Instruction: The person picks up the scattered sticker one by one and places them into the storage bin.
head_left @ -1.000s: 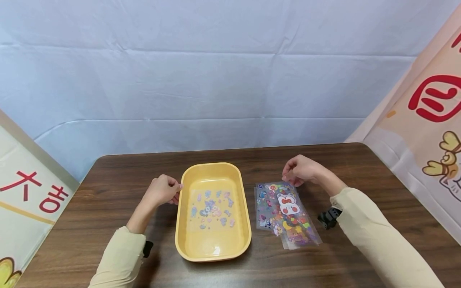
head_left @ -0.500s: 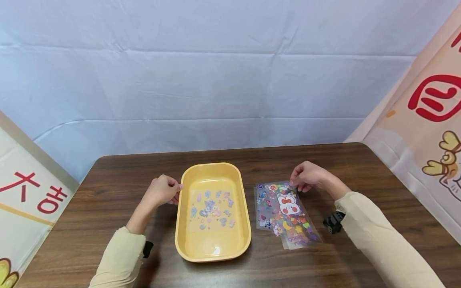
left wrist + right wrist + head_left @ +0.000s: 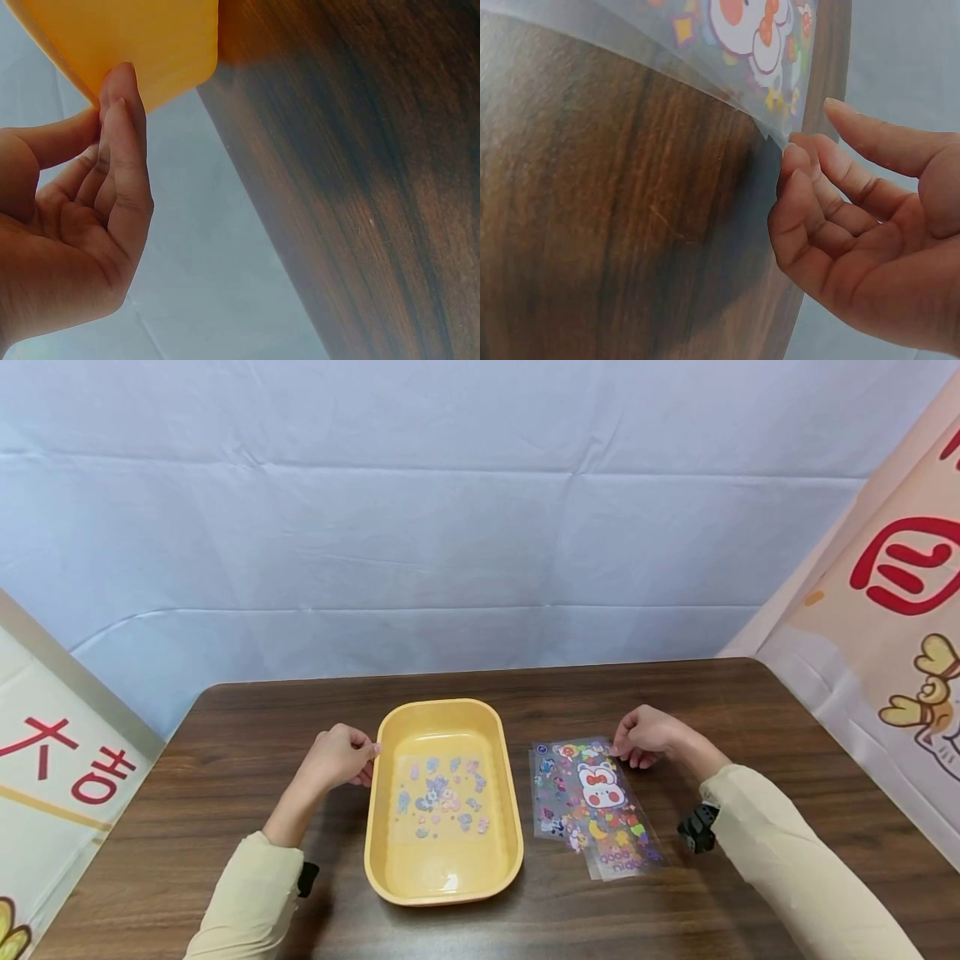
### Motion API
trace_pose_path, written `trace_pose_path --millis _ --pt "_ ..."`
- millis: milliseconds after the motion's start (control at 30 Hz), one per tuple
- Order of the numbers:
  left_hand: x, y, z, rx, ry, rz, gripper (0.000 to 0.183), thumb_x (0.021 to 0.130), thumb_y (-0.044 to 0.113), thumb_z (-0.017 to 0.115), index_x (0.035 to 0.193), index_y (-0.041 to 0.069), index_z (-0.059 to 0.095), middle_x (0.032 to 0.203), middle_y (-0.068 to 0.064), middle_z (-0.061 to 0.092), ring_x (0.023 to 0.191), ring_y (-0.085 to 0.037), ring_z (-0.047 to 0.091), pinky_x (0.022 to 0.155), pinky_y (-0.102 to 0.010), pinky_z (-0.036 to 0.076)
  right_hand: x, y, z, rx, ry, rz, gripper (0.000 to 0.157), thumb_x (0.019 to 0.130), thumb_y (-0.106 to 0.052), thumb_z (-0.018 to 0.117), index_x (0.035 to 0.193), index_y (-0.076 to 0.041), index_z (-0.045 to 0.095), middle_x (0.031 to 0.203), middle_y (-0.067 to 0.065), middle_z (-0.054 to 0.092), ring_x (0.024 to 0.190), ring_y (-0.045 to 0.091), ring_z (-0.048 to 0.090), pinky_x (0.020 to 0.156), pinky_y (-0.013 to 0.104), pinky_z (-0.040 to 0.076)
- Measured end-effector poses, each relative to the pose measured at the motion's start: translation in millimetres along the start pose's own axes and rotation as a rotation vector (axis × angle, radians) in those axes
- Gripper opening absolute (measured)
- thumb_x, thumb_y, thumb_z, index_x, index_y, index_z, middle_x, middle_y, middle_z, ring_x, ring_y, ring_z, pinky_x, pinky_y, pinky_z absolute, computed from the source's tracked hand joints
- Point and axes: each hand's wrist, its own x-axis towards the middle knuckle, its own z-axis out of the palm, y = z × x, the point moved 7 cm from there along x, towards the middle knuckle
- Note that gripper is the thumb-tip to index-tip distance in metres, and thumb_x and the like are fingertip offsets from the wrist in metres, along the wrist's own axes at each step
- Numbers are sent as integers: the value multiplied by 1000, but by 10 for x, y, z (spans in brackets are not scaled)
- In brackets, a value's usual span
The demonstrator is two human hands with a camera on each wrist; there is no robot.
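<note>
My left hand (image 3: 339, 757) pinches the left rim of a yellow plastic tray (image 3: 420, 870). In the left wrist view its thumb lies on one side of the tray wall (image 3: 169, 45) and the fingers on the other. A clear sheet of pastel stickers (image 3: 437, 799) lies flat in the tray. Right of the tray, several clear sticker sheets (image 3: 600, 787) overlap on the table, the top one with a white bunny face. My right hand (image 3: 647, 737) is at their upper right corner. In the right wrist view its curled fingertips (image 3: 798, 161) touch a sheet's corner, with the thumb apart.
The dark wooden table (image 3: 270, 710) has a rounded far edge. Behind it hangs a pale blue-white cloth (image 3: 420, 543). Printed banners stand at the left (image 3: 60, 760) and right (image 3: 885, 635).
My right hand has shifted slightly right and nearer along the sheets' upper right corner. The left hand and the tray have stayed in place.
</note>
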Motion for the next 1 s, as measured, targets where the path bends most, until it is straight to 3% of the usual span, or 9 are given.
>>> trace_pose_path --millis 467,1000 --pt "6 -8 1 -8 0 5 26 93 15 52 81 -1 68 61 -5 62 57 -17 62 59 -33 54 38 53 48 -75 30 19 14 82 -8 67 73 1 59 62 6 55 50 15 53 47 27 47" --pt "-28 21 -10 11 4 0 26 94 15 52 82 -1 68 61 -5 62 56 -15 61 59 -34 54 40 62 34 -170 48 -13 22 79 -7 69 63 -3 55 52 1 46 43 12 44 41 22 33"
